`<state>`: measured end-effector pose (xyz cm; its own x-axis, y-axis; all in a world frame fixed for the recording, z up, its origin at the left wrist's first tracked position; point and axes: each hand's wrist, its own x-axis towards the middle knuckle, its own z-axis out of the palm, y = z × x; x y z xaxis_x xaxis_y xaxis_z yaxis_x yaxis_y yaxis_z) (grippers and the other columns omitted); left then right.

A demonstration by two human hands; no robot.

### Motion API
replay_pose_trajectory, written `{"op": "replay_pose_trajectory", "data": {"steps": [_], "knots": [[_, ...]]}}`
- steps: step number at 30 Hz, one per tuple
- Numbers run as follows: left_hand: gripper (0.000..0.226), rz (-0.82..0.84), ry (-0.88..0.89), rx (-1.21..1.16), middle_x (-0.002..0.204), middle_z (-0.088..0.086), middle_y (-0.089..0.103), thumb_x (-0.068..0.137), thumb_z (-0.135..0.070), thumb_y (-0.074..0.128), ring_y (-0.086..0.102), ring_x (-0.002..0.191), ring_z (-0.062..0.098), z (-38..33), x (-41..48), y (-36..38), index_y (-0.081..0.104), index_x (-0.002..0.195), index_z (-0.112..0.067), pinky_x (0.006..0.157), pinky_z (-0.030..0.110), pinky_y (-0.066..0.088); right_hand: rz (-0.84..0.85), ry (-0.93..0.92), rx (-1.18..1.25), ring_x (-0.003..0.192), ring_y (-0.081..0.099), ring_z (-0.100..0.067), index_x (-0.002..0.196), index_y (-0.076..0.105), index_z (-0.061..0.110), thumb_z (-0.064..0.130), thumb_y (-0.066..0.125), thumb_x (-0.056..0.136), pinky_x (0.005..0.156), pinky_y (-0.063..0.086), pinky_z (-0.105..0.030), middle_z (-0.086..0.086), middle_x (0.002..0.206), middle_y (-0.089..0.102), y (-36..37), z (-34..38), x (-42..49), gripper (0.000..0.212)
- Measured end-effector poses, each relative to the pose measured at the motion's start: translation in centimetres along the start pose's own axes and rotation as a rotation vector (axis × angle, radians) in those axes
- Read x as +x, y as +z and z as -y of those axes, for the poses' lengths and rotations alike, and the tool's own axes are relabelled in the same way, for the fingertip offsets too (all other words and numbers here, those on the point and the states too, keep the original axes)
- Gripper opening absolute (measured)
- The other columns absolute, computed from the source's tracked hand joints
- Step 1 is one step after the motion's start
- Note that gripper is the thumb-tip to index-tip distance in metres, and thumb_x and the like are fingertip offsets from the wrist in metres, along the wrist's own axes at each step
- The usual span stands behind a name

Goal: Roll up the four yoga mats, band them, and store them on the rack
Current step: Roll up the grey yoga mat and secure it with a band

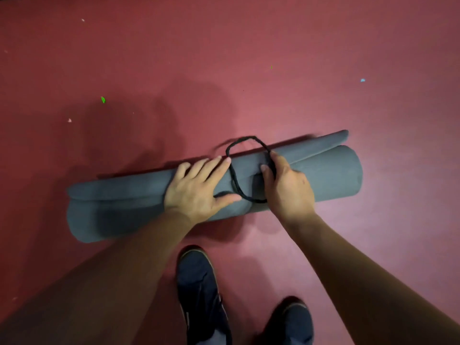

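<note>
Left hand (199, 188) flat with fingers spread, pressing the rolled grey yoga mat (323, 175) on the red floor (273, 70), right hand (286, 185) gripping a black band (235, 181) looped loosely over the roll's middle, dark shoes (199, 290) just below

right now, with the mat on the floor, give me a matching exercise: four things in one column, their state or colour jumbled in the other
Column one:
1. left hand
2. right hand
3. yoga mat
4. band

Column two:
a. black open loop
b. grey, rolled up, lying on the red floor
c. grips the band
d. rests flat, fingers straight, on the yoga mat

Pairs: 1-d, 2-c, 3-b, 4-a
</note>
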<state>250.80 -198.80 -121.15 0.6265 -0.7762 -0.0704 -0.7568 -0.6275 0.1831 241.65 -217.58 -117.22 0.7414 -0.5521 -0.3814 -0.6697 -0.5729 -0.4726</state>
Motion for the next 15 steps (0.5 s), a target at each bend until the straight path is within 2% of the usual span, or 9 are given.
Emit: {"op": "replay_pose_trajectory", "data": {"steps": [3,7,9,11,12,13,15], "knots": [[0.097,0.012,0.007,-0.022,0.130,0.005,0.067,0.078,-0.084,0.041,0.066,0.113,0.026,0.2,0.8,0.0,0.058,0.141,-0.012,0.093,0.042,0.048,-0.056,-0.056,0.001,0.098,0.062,-0.048,0.137,0.052,0.014,0.041,0.047,0.106,0.077,0.046,-0.049,-0.026,0.104,0.070,0.7,-0.5,-0.3,0.041],[0.109,0.096,-0.064,-0.054,0.130,0.003,0.066,0.068,-0.093,0.033,0.062,0.114,0.028,0.6,1.8,-0.2,0.054,0.143,-0.016,0.095,0.043,0.041,-0.267,-0.247,-0.079,0.090,0.058,-0.045,0.097,0.062,0.003,0.031,0.057,0.103,0.077,0.040,-0.049,-0.023,0.093,0.063,0.7,-0.9,0.5,0.029],[0.110,0.078,-0.079,-0.026,0.130,0.002,0.066,0.066,-0.095,0.032,0.062,0.115,0.026,0.5,1.6,-0.1,0.053,0.143,-0.018,0.098,0.042,0.041,-0.328,-0.302,-0.172,0.103,0.056,-0.042,0.096,0.063,0.005,0.031,0.055,0.104,0.086,0.037,-0.050,-0.019,0.105,0.062,0.7,-1.0,1.3,0.028],[0.109,0.053,-0.085,-0.036,0.127,0.004,0.067,0.068,-0.093,0.033,0.062,0.115,0.027,0.4,1.4,0.1,0.052,0.143,-0.017,0.100,0.042,0.041,-0.248,-0.357,-0.214,0.122,0.054,-0.039,0.101,0.062,0.007,0.029,0.048,0.106,0.104,0.032,-0.051,-0.014,0.115,0.066,1.1,-1.4,1.7,0.026],[0.107,0.025,-0.087,-0.051,0.123,0.006,0.069,0.070,-0.091,0.034,0.063,0.113,0.028,0.4,1.3,0.2,0.053,0.142,-0.015,0.099,0.042,0.041,-0.221,-0.388,-0.219,0.123,0.055,-0.038,0.101,0.060,0.008,0.027,0.046,0.107,0.109,0.029,-0.052,-0.013,0.111,0.068,1.3,-1.9,1.9,0.025],[0.104,-0.004,-0.082,-0.062,0.118,0.008,0.070,0.071,-0.089,0.036,0.065,0.109,0.029,0.4,1.3,0.2,0.053,0.141,-0.014,0.098,0.043,0.043,-0.225,-0.417,-0.217,0.118,0.058,-0.037,0.099,0.059,0.008,0.026,0.044,0.108,0.110,0.029,-0.051,-0.012,0.103,0.069,1.6,-2.5,1.9,0.025],[0.100,-0.054,-0.052,-0.066,0.112,0.010,0.072,0.073,-0.086,0.040,0.067,0.104,0.031,0.6,1.3,0.4,0.057,0.136,-0.011,0.095,0.044,0.045,-0.292,-0.463,-0.194,0.098,0.061,-0.036,0.095,0.059,0.007,0.024,0.043,0.107,0.103,0.031,-0.047,-0.010,0.093,0.066,2.0,-3.6,2.2,0.026]]}}
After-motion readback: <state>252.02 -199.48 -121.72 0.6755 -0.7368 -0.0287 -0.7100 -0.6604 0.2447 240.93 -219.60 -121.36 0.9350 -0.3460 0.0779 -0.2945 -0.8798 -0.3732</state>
